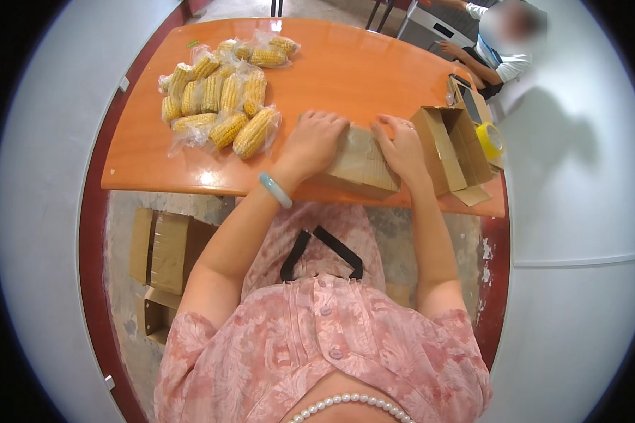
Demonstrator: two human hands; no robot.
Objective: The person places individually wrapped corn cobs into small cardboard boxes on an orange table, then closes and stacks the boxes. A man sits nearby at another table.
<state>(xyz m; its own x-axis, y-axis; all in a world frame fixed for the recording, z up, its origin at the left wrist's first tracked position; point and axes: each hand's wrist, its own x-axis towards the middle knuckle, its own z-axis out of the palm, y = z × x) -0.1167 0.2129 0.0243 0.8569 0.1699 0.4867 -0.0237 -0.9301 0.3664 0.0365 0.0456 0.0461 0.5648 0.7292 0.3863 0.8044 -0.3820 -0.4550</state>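
Note:
A closed cardboard box (361,158) lies on the orange tabletop (338,79) near its front edge. My left hand (317,140) rests over the box's left side, fingers bent at its far edge. On the right side, my right hand (399,145) presses against the box with its fingers curled near the far corner. Both hands hold the box between them. To the left of my left hand lie several corn cobs (232,92) in clear plastic bags, heaped together. An open cardboard box (447,150) stands just right of my right hand.
A roll of yellow tape (489,140) sits at the table's right edge. Beyond it, a person (487,63) sits by the far right corner. Cardboard boxes (172,251) stand on the floor at left. White walls (566,206) flank the table.

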